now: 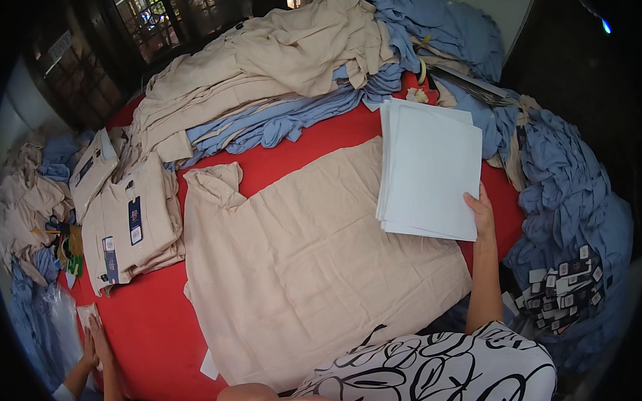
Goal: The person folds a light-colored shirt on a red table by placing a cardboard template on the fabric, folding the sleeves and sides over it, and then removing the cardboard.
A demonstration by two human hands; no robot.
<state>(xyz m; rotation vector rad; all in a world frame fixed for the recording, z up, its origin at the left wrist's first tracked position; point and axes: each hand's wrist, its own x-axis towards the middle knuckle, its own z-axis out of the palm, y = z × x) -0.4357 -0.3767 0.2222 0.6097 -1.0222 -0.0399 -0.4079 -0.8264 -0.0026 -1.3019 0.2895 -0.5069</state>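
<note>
Black-on-white patterned top (440, 372), seen from my remote seat.
I make out a white ground printed with bold black outlines, curling into ovals, loops and leaf-like shapes; the sleeve (513, 349) carries the same print, and beyond it the right forearm (485, 287) is bare.

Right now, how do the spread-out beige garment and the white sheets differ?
The beige garment lies spread on the red table; the white sheets are held stacked in the right hand. The garment is creased and larger; the sheets are smooth and smaller. Both are pale and unpatterned.
</note>
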